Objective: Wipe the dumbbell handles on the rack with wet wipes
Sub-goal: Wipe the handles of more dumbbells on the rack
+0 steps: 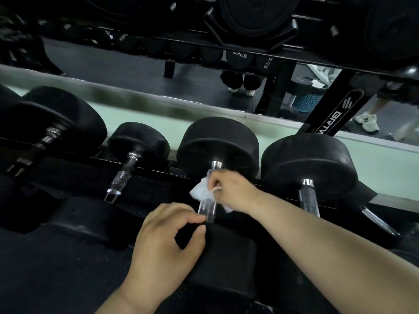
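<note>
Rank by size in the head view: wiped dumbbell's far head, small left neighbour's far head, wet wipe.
1. Wiped dumbbell's far head.
2. Small left neighbour's far head.
3. Wet wipe, partly hidden under the right hand.

The wet wipe (pixel 200 191) and right hand (pixel 230 189) hide the upper handle (pixel 206 210); the leftmost dumbbell (pixel 9 98) is cut off.

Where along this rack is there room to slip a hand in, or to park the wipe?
Widest gap: between the small dumbbell's knurled handle and the handle being wiped, over the dark rack rail. Crowded: the right hand with the wet wipe and the left hand fill that handle; the forearm crosses the next gap rightwards.
</note>
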